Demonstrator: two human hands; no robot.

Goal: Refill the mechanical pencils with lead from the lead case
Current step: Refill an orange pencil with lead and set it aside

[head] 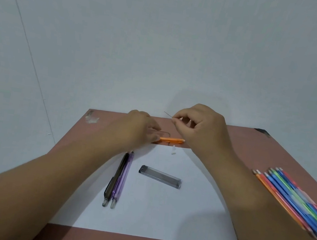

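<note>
My left hand grips one end of an orange mechanical pencil, which lies level near the far edge of the white paper. My right hand hovers just above it and pinches a thin lead that sticks out to the left. A small white cap lies on the paper just below the orange pencil. The clear lead case lies on the paper in the middle. A black pencil and a purple pencil lie side by side left of the case.
A row of several coloured pencils lies at the right edge of the brown table, close to my right forearm. A pale wall stands right behind the table's far edge.
</note>
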